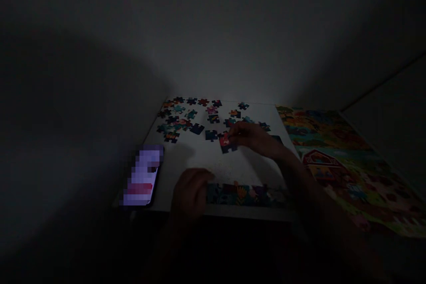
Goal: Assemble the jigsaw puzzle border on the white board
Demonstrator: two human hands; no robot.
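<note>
The room is dim. With thumb and fingers pinched, my right hand (pixel 251 137) is closed on a red-and-dark jigsaw puzzle piece (pixel 225 143) over the middle of the white table. Beside it lies a dark blue piece (pixel 211 135). My left hand (pixel 190 191) rests near the table's front edge with its fingers loosely bent and extended, and nothing shows in them. By its fingertips begins a joined strip of puzzle pieces (pixel 241 193) along the front edge. My right forearm hides the strip's right end.
Several loose pieces (pixel 179 122) are scattered across the back and left of the white table (pixel 179 164). A phone with a lit, blurred screen (pixel 143 177) lies at the left edge. On the right spreads a colourful farm picture (pixel 328 164). A pale wall (pixel 219 44) rises behind.
</note>
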